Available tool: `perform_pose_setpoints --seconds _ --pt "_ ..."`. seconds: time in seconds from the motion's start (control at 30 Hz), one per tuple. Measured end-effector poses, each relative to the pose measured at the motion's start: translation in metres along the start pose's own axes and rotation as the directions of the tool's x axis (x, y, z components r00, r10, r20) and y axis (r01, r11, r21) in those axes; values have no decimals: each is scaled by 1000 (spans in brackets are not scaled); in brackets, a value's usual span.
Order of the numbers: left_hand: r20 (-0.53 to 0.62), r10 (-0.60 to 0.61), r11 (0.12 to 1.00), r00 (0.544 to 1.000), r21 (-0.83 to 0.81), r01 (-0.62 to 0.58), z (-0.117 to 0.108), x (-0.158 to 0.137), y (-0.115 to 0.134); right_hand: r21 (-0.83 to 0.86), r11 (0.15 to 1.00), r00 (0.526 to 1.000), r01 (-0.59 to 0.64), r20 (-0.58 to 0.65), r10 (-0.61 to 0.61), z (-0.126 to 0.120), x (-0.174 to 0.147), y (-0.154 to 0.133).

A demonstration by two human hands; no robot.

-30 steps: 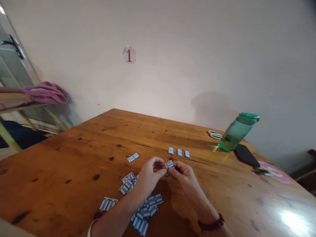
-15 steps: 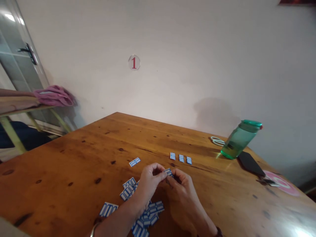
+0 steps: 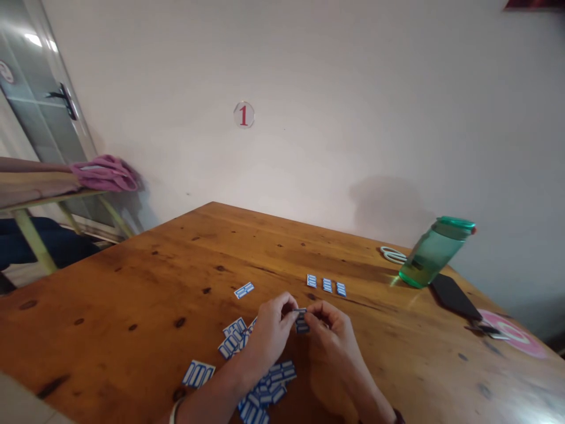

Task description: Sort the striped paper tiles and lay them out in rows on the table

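Between my two hands is a small blue-and-white card [image 3: 302,321] with striped markings, held upright above the table; whether it is one card or a thin stack I cannot tell. My left hand [image 3: 276,327] pinches its upper left edge with thumb and forefinger. On its right edge, my right hand [image 3: 333,330] has its fingers closed too. Under and beside my left forearm lies a loose pile of similar cards [image 3: 269,386], partly hidden by the arm. A separate card group [image 3: 198,373] sits to the left, and one card [image 3: 244,290] lies farther out.
Three small card stacks [image 3: 327,285] stand in a row beyond my hands. At the right are a green bottle [image 3: 436,253], a white cable [image 3: 392,255], a black phone-like slab [image 3: 454,297] and a pink disc [image 3: 514,334]. Another person's arms [image 3: 39,179] rest near a pink cloth [image 3: 106,174].
The card in my hands has turned from slanted to more upright, and my right fingers have shifted up along its edge. The whole view has moved slightly.
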State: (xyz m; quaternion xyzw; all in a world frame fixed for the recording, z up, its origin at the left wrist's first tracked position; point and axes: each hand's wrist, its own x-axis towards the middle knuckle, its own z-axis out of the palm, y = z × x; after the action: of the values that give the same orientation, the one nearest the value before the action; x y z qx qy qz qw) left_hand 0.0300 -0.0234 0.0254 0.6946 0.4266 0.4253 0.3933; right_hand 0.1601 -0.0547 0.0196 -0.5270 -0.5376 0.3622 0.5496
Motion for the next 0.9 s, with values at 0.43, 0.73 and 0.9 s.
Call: perform_pose_setpoints --seconds 0.43,0.73,0.9 --pt "46 -77 964 996 -253 86 7 6 -11 152 984 992 -96 -62 107 2 1 1" --pt "7 -56 991 998 -120 57 5 6 -8 39 997 996 -65 -52 67 2 2 2" --pt "-99 27 997 995 -68 -33 0 8 -9 70 976 966 -206 -143 214 -10 8 8"
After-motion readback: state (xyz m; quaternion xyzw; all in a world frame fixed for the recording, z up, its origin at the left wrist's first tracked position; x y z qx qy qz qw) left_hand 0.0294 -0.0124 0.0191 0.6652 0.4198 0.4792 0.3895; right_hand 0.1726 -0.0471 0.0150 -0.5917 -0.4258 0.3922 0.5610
